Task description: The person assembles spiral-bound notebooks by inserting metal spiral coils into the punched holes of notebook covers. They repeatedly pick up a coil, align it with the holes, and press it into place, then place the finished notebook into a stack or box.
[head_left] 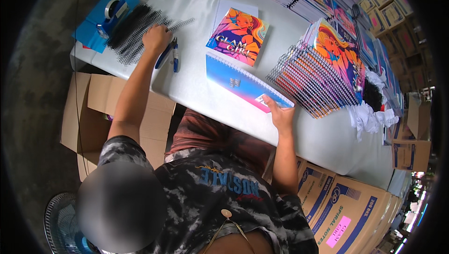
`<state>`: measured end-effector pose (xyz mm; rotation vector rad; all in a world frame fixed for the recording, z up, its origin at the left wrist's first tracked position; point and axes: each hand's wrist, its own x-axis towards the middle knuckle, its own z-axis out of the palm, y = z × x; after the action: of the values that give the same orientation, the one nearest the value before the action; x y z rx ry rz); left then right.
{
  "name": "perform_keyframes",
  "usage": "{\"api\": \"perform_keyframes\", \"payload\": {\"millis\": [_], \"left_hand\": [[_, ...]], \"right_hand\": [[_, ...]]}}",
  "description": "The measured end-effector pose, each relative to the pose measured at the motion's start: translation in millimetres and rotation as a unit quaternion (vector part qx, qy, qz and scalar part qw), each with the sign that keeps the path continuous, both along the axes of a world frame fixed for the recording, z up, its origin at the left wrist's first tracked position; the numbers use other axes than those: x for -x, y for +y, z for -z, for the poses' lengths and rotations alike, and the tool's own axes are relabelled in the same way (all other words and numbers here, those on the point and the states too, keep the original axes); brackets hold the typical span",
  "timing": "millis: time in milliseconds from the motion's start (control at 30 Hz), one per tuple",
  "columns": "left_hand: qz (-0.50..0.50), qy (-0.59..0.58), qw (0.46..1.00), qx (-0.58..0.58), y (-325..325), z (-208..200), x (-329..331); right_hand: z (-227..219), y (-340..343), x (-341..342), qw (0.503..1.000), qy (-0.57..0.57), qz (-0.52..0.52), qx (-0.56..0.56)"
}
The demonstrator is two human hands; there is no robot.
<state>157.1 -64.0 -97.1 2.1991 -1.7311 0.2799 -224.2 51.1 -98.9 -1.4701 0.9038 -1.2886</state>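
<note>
My left hand (157,38) is closed, knuckles up, at the right side of a heap of black spiral binding coils (133,34). Its fingertips are partly hidden among the wires, and a coil sticks out past the hand. My right hand (279,112) grips the lower right corner of a notebook (243,84) with a blue-to-pink cover, tilted at the table's front edge. A row of punched holes runs along its upper edge, with no coil through them. Just beyond it lies a notebook with a colourful illustrated cover (239,36), on top of white punched sheets (220,13).
Blue-handled pliers (175,57) lie beside the coils. A tape dispenser (111,16) sits on a blue folder (89,31). Coil-bound notebooks (322,76) are stacked at right, near crumpled paper (369,119). An open carton (126,109) stands below left, closed cartons (355,212) below right.
</note>
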Motion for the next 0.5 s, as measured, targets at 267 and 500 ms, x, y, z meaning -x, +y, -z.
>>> {"api": "perform_keyframes", "payload": {"millis": [267, 500], "left_hand": [[0.047, 0.081, 0.993, -0.076, -5.1, -63.6, -30.3], [0.351, 0.453, 0.813, -0.101, 65.2, -69.8, 70.1]], "right_hand": [[-13.0, -14.1, 6.5, 0.998, 0.024, -0.038, 0.048], [-5.3, -15.1, 3.4, 0.998, -0.002, -0.005, 0.058]]}}
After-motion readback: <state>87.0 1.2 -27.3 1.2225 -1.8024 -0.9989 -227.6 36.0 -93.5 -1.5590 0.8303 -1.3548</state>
